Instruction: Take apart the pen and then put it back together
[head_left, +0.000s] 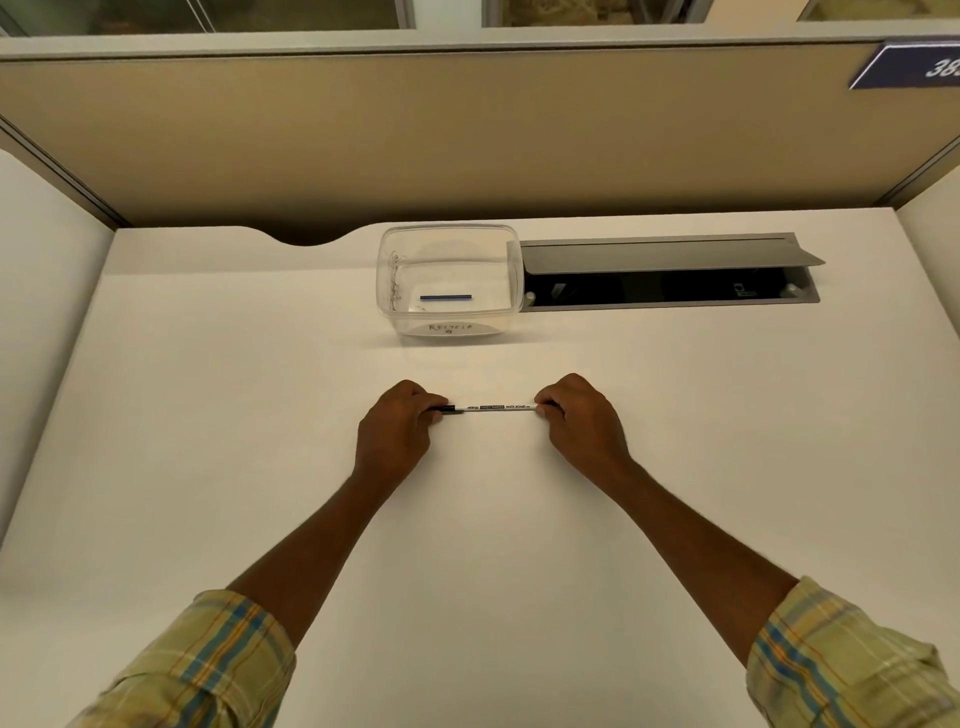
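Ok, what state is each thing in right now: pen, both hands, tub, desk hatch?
pen: looks whole, black cap on, held level
left hand: pinches the cap end
right hand: pinches the other end
clear tub: no lid, blue strip inside
desk hatch: flap open

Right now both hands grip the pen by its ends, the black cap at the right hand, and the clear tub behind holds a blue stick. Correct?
One slip: the head view shows the black cap at the left hand, not the right hand. Otherwise yes: both hands grip the pen by its ends, and the clear tub behind holds a blue stick.
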